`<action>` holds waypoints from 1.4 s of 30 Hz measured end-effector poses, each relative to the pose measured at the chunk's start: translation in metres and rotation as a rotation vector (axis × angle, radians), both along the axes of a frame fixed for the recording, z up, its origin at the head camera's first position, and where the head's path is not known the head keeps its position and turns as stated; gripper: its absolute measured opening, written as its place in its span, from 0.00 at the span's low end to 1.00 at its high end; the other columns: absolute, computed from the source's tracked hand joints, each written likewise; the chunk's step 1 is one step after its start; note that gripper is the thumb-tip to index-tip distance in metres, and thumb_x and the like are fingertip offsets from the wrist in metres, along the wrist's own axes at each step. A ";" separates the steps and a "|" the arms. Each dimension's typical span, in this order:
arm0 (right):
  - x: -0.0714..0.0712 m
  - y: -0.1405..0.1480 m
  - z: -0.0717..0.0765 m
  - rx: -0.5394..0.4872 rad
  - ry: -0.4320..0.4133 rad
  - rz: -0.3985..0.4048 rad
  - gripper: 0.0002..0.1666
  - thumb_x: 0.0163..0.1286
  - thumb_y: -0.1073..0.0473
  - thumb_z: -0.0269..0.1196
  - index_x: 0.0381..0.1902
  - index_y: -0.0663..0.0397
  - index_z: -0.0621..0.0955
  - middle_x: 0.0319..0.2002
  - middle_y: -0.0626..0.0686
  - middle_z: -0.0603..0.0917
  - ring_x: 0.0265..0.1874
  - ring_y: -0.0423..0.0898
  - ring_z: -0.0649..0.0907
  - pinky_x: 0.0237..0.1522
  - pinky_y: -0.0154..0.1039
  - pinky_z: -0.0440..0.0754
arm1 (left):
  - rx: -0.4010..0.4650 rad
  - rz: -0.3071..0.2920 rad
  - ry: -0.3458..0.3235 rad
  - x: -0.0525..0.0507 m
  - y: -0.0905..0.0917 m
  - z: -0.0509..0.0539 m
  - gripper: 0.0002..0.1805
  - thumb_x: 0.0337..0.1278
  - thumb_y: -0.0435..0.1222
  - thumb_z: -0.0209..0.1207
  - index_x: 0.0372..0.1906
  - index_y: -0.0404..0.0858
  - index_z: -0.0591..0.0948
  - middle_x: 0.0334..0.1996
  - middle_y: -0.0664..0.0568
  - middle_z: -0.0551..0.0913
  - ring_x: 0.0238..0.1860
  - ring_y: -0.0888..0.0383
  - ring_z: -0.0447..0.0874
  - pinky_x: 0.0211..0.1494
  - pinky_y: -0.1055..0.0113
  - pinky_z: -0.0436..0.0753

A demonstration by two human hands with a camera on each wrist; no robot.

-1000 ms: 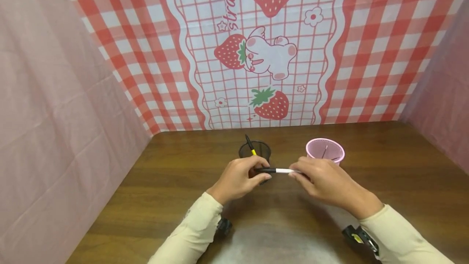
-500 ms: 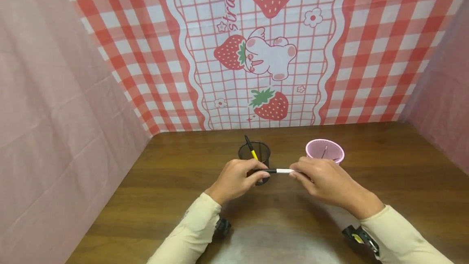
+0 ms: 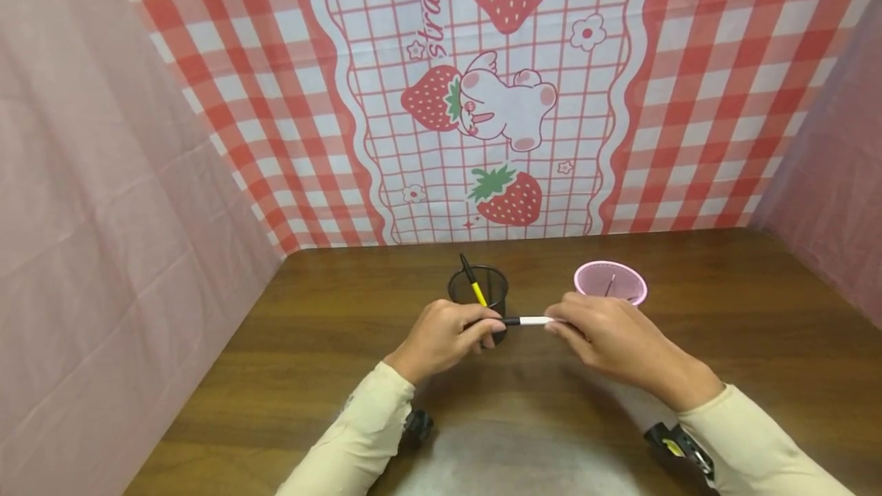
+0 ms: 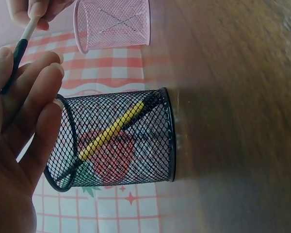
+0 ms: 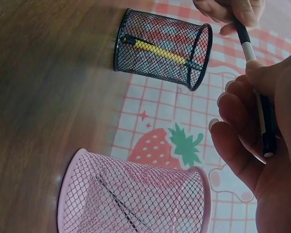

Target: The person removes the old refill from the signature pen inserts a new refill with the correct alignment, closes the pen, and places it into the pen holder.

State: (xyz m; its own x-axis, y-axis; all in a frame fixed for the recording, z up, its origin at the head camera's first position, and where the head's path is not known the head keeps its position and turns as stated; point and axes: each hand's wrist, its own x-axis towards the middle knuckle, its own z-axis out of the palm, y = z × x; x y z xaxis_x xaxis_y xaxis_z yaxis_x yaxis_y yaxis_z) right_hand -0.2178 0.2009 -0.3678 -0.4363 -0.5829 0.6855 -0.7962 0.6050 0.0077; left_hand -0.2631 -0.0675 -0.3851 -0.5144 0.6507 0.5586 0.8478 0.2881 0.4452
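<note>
Over the table, a pen is held by both hands, nearly level, from one side to the other. Its dark part is pinched by the left hand between thumb and fingers; its white part is pinched likewise by the right hand. Between the two hands a short piece of the pen is left uncovered, partly dark and partly white. In the right wrist view, its other dark end is seen near the right palm. The black cup is placed upright behind the left hand, by which it is partly covered in the head view. In it a yellow pen is leaned, and the rim is passed by its dark end. Behind the right hand the pink cup is placed, well apart from the black cup. Inside it, thin crossed lines are seen, but their kind cannot be told. At the back, a checked cloth is hung, printed with strawberries.
</note>
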 end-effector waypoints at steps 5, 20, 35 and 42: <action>-0.001 0.000 -0.001 0.003 0.003 0.008 0.04 0.68 0.57 0.68 0.39 0.50 0.84 0.30 0.38 0.78 0.26 0.33 0.76 0.27 0.36 0.78 | -0.017 0.002 -0.033 0.000 -0.002 -0.002 0.10 0.70 0.41 0.60 0.42 0.40 0.88 0.23 0.62 0.86 0.22 0.75 0.81 0.28 0.80 0.78; -0.001 0.002 0.003 0.011 -0.035 0.012 0.08 0.61 0.62 0.71 0.39 0.49 0.84 0.30 0.37 0.78 0.25 0.31 0.73 0.26 0.33 0.76 | -0.059 -0.008 -0.094 -0.002 -0.003 0.002 0.15 0.74 0.46 0.56 0.54 0.44 0.84 0.28 0.65 0.85 0.25 0.73 0.81 0.31 0.77 0.79; 0.000 0.000 -0.006 0.003 -0.009 -0.008 0.05 0.69 0.55 0.65 0.37 0.49 0.84 0.29 0.37 0.77 0.24 0.31 0.73 0.23 0.33 0.75 | 0.011 0.047 0.017 0.003 0.002 -0.005 0.17 0.58 0.38 0.71 0.51 0.41 0.82 0.38 0.60 0.85 0.31 0.72 0.79 0.36 0.79 0.79; 0.001 0.000 -0.005 0.005 -0.012 -0.016 0.04 0.66 0.57 0.67 0.37 0.49 0.84 0.29 0.37 0.78 0.24 0.31 0.74 0.24 0.34 0.76 | 0.048 0.028 0.124 0.002 0.005 -0.007 0.11 0.60 0.36 0.70 0.46 0.41 0.85 0.37 0.58 0.84 0.32 0.71 0.77 0.36 0.81 0.78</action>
State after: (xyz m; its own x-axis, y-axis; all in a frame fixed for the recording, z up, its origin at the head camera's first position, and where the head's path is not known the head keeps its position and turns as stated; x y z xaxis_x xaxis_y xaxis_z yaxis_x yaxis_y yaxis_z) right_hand -0.2172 0.2010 -0.3731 -0.4539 -0.5794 0.6770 -0.7866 0.6174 0.0010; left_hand -0.2611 -0.0626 -0.3924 -0.4569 0.6080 0.6493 0.8892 0.2934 0.3510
